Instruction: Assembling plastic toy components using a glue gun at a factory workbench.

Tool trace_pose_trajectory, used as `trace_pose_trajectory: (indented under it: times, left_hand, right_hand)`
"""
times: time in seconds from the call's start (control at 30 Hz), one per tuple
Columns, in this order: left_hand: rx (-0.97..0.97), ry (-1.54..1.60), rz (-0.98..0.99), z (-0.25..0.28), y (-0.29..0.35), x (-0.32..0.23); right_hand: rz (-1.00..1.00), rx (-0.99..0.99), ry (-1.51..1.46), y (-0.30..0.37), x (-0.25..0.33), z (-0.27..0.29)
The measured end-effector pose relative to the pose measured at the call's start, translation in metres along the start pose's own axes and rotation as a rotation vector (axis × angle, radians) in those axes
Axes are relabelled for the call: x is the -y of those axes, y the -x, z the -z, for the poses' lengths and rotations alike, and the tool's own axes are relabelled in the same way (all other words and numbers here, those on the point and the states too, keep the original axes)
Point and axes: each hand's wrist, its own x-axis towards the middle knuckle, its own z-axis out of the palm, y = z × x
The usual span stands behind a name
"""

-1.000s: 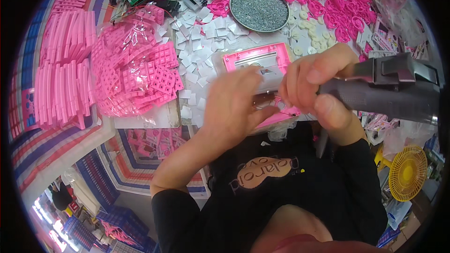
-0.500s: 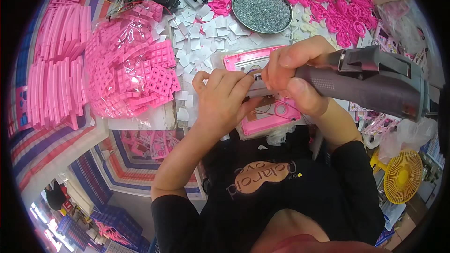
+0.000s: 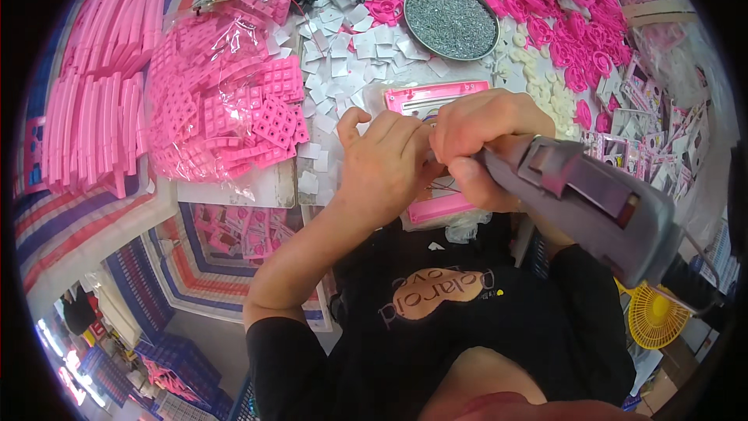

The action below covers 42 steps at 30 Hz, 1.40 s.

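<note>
A pink plastic case [image 3: 441,209] lies on the work surface in front of me, its middle covered by my hands. My left hand [image 3: 380,157] rests over it, fingers bent and pressed together on the case, the little finger side raised; its thumb is mostly hidden. My right hand [image 3: 492,139] is closed round the front of a grey corded electric screwdriver [image 3: 596,206], whose body tilts down to the right. Fingertips of both hands meet over the case. The tool's tip and the spot it points at are hidden.
Beyond the case, a round metal dish [image 3: 460,59] holds small screws [image 3: 452,19]. White paper squares [image 3: 343,54] lie left of it, bright pink parts [image 3: 580,23] and cream pieces [image 3: 541,82] right. A clear bag of pink keypads [image 3: 226,101] and stacked pink strips [image 3: 93,125] stand left.
My right hand has turned, swinging the screwdriver's rear end downward and toward me. The left hand stays on the case, and the whole view has shifted slightly.
</note>
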Motion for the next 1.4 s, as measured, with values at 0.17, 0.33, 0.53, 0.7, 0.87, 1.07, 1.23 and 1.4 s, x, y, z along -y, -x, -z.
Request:
trace_pose_trajectory:
  times: [0.17, 0.33, 0.53, 0.7, 0.87, 1.07, 1.23, 1.4]
  left_hand:
    - [-0.029, 0.041, 0.024, -0.001, 0.001, -0.001]
    - [0.022, 0.036, 0.056, 0.002, 0.000, -0.008]
    - [0.104, 0.090, 0.091, -0.001, 0.004, -0.001]
    - [0.062, 0.338, 0.260, -0.004, 0.012, 0.000]
    - [-0.110, 0.687, 0.401, -0.032, 0.034, -0.001]
    - [-0.038, 0.337, 0.289, -0.019, 0.019, -0.004]
    - [-0.037, 0.143, 0.221, -0.016, 0.011, -0.010]
    - [0.000, 0.133, 0.226, -0.012, 0.007, -0.014]
  right_hand:
    - [-0.013, 0.069, -0.021, -0.007, -0.006, 0.004]
    - [-0.279, -0.213, -0.266, 0.000, -0.001, 0.016]
    - [-0.173, 0.300, 0.726, 0.048, -0.005, 0.049]
    - [-0.011, 0.247, 0.755, 0.051, -0.014, 0.056]
    - [-0.284, 0.217, 0.576, 0.038, -0.021, 0.060]
    - [-0.825, 0.364, 0.653, -0.001, -0.018, 0.070]
    - [-0.299, 0.176, 1.014, 0.004, -0.013, 0.060]
    - [-0.040, 0.237, 0.939, 0.031, -0.032, 0.059]
